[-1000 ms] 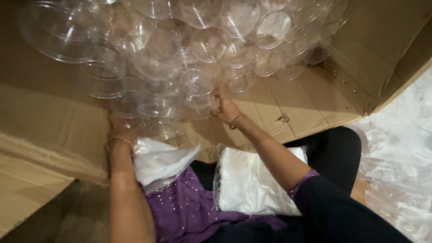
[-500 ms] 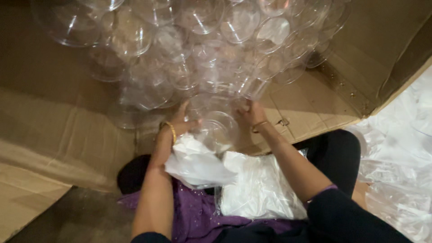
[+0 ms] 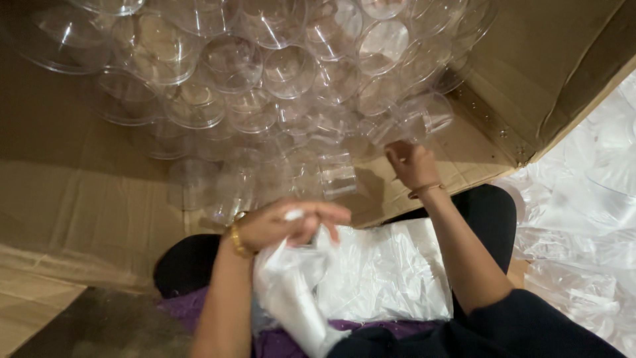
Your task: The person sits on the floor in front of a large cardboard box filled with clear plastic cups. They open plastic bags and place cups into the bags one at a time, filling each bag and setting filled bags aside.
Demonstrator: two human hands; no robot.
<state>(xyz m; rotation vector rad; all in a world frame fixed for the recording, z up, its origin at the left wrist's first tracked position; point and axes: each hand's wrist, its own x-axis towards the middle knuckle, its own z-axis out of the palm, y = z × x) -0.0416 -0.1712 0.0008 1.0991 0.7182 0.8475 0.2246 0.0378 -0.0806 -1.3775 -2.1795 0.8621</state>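
Note:
A big open cardboard box lies in front of me, filled with several clear plastic cups. My left hand, with a gold bangle on the wrist, pinches a thin white plastic bag above my lap. My right hand, also with a bangle, reaches into the box and grips a clear plastic cup at the near edge of the heap. A stack of flat white plastic bags rests on my lap between my arms.
The box's right flap stands up beside my right arm. Crumpled clear plastic sheeting covers the floor on the right. My legs in dark trousers and purple cloth are under the bags.
My left hand has drawn back from the cups toward my lap, lifting a white bag. My right hand has moved right and taken hold of a cup at the heap's edge.

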